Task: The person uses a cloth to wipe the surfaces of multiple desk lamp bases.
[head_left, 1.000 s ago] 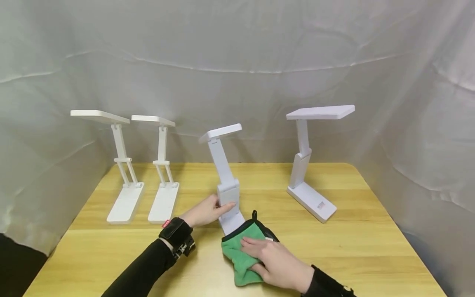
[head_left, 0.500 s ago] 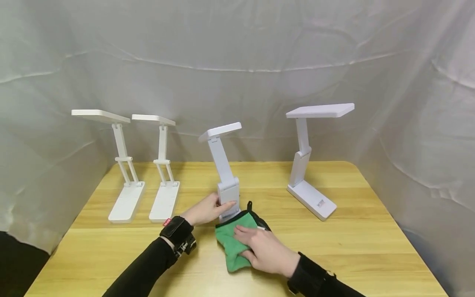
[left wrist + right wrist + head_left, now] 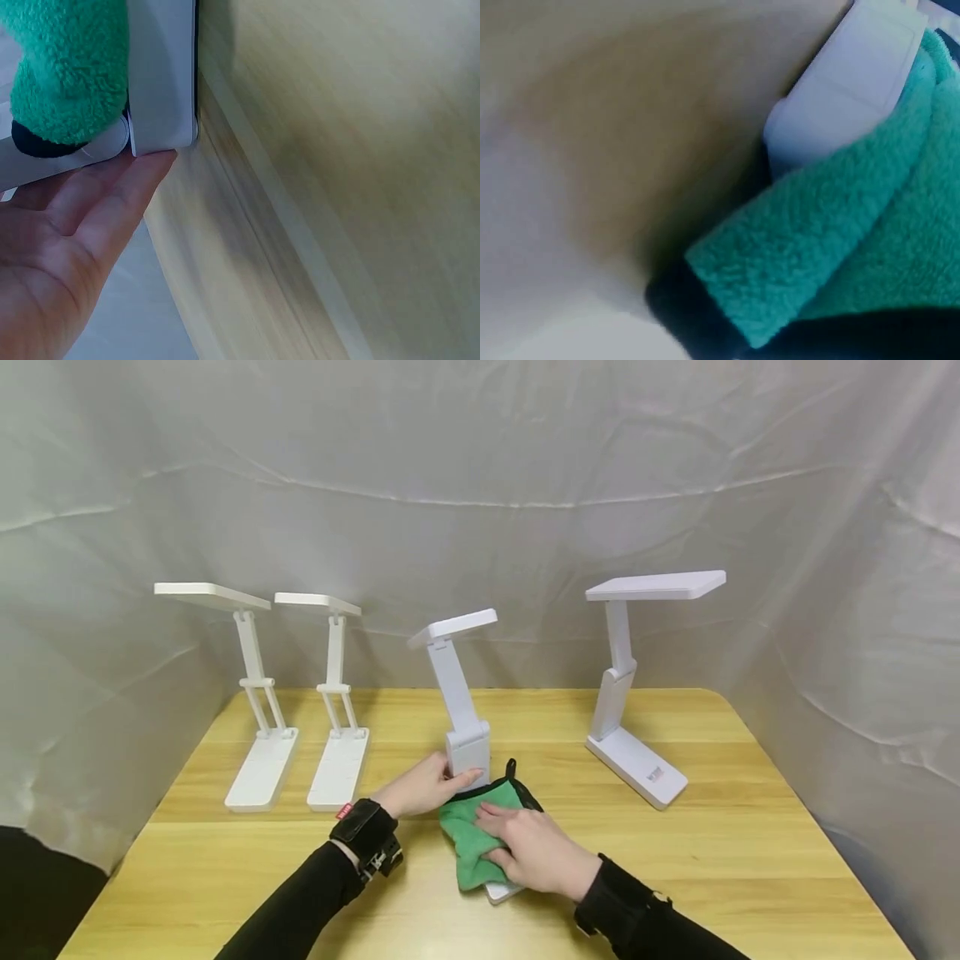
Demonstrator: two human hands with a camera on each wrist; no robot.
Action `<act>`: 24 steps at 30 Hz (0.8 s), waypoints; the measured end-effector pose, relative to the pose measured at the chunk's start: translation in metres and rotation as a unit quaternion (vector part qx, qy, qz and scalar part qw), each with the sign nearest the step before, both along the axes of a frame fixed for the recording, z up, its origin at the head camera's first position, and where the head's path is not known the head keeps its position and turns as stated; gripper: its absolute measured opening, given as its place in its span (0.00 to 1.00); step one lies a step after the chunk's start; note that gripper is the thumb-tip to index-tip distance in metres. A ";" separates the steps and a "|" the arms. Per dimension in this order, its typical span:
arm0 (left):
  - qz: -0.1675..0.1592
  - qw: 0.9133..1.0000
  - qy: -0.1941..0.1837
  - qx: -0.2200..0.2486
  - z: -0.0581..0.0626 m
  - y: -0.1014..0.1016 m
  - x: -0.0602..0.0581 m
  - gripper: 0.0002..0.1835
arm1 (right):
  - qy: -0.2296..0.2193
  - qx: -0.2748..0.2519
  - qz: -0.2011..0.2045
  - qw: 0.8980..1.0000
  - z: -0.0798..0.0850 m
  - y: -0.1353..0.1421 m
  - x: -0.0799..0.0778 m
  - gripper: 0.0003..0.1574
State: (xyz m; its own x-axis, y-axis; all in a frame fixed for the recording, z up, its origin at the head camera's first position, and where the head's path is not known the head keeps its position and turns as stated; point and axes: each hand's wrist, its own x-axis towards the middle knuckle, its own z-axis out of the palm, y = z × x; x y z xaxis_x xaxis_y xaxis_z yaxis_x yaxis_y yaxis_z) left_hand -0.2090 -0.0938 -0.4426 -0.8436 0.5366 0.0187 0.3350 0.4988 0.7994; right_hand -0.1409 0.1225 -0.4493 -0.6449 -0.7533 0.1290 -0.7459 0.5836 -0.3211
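A white folding desk lamp [image 3: 453, 685] stands at the middle of the table in the head view. My left hand [image 3: 423, 785] grips the lower part of its arm, the thumb across the front. Over the lamp's base lies a green cloth [image 3: 468, 839] with black edging and a black loop. My right hand [image 3: 543, 847] holds this cloth down on the base, its fingers spread over the fabric. Only the base's front end [image 3: 501, 892] shows below the cloth. In the left wrist view, fingertips [image 3: 154, 169] touch the lamp near its hinge.
Two more white lamps [image 3: 262, 768] [image 3: 339, 768] stand at the left of the wooden table [image 3: 720, 860]. Another lamp [image 3: 637, 768] stands at the right, its head extending to the right. A grey-white sheet [image 3: 510, 443] hangs behind and at both sides.
My right hand has slid the cloth up the base toward the lamp's arm, uncovering the base's front end. My left hand keeps its grip on the arm.
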 end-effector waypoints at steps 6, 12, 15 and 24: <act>-0.003 1.000 -0.002 0.005 -0.002 0.003 0.000 0.27 | 0.012 0.007 0.022 1.000 -0.001 0.012 0.020 0.28; -0.001 1.000 -0.009 0.011 -0.003 0.001 -0.001 0.27 | 0.000 -0.001 0.036 0.999 -0.001 0.012 0.025 0.27; 0.004 1.000 -0.012 0.011 -0.002 0.000 -0.002 0.26 | 0.014 -0.001 0.026 1.000 -0.001 0.005 0.015 0.27; 0.005 1.000 0.001 0.006 0.000 0.000 0.000 0.26 | 0.012 0.011 0.051 0.999 -0.001 0.007 0.025 0.28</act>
State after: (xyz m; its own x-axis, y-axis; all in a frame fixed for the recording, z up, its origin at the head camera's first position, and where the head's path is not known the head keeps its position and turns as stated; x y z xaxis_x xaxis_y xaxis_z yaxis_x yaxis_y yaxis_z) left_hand -0.2095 -0.0943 -0.4423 -0.8486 0.5284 0.0264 0.3313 0.4918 0.8052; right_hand -0.1156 0.1295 -0.4503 -0.5616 -0.8177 0.1265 -0.8091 0.5108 -0.2906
